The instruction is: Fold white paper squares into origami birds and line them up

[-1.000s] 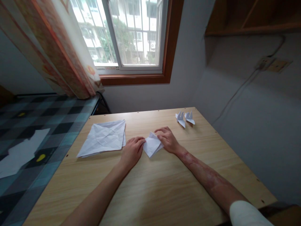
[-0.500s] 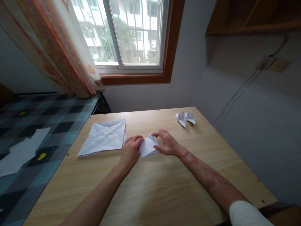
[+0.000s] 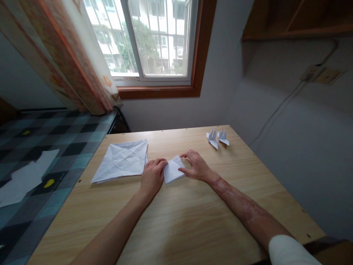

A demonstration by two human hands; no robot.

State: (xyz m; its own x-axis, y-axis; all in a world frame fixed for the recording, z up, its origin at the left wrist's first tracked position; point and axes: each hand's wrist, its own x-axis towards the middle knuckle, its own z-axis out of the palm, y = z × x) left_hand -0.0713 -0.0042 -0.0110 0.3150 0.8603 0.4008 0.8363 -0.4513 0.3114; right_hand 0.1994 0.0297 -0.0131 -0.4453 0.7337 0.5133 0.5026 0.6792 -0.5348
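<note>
A small folded white paper [image 3: 173, 171] lies flat on the wooden table [image 3: 176, 221], near its middle. My left hand [image 3: 152, 176] has its fingers curled and pressed on the paper's left edge. My right hand [image 3: 195, 167] rests on the paper's right side, fingers stretched out and pressing it down. A stack of creased white paper squares [image 3: 121, 161] lies just left of my left hand.
Two small folded paper figures [image 3: 217, 138] stand at the far right of the table. A bed with a checked cover [image 3: 33, 154] and loose white paper [image 3: 23, 178] runs along the left. A window [image 3: 149, 40] and curtain [image 3: 68, 55] are beyond the table.
The small paper has been pressed flatter and shifted a little left. My right hand's fingers have spread out over its right side; my left hand stayed on the left edge.
</note>
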